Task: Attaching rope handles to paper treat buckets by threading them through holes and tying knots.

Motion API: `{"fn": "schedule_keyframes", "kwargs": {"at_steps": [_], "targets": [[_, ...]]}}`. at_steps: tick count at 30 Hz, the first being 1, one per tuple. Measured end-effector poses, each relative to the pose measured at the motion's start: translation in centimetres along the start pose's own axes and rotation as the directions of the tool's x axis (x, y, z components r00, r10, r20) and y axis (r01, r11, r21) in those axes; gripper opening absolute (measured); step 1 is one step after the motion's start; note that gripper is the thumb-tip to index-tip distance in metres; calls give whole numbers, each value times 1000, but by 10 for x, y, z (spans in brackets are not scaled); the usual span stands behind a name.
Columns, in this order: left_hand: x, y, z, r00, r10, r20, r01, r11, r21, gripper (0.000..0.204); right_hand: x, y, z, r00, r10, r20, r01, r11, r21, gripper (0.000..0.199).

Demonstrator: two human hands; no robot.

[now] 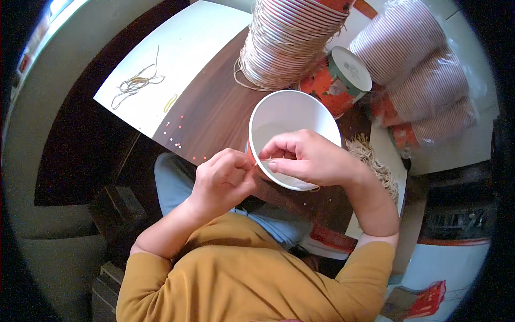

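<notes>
A round white-lined bucket (294, 110) with an orange outside stands at the near edge of the brown table, its mouth facing up. My left hand (222, 177) is closed in a pinch against the outside of its rim. Over the mouth is my right hand (311, 156), thumb and forefinger pinched together at the inner side of the same rim. A thin pale strand, perhaps cord, shows between the two hands; its ends are hidden by my fingers.
Beyond the bucket rises a tall stack of buckets with cords (292, 45). Beside it lies another bucket (351, 72); plastic-wrapped stacks (429, 80) are at right. A cord bundle (378, 169) rests near my right forearm. Loose cord (138, 83) and small red and white bits (177, 144) lie left.
</notes>
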State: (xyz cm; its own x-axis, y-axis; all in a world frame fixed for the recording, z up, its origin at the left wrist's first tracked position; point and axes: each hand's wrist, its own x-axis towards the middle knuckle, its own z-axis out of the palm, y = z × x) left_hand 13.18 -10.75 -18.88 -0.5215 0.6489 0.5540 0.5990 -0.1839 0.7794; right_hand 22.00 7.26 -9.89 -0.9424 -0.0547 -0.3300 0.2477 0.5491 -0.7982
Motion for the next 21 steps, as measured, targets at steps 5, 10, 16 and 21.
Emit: {"fn": "schedule_keyframes", "kwargs": {"at_steps": [5,10,16,21], "targets": [[0,2,2,999,-19,-27,18,999,-32,17,-1,-3,-2,999,37,-15,-37,999,5,16],[2,2,5,997,-12,-76,12,1000,-8,22,1,1,0,999,4,-41,-4,1000,-1,14],[0,-4,3,986,163,-35,-154,970,186,24,4,-2,5,986,-146,-87,130,978,-166,14],[9,1,2,993,121,-2,-119,979,165,17,2,-5,8,953,-295,-72,237,871,-430,15]]}}
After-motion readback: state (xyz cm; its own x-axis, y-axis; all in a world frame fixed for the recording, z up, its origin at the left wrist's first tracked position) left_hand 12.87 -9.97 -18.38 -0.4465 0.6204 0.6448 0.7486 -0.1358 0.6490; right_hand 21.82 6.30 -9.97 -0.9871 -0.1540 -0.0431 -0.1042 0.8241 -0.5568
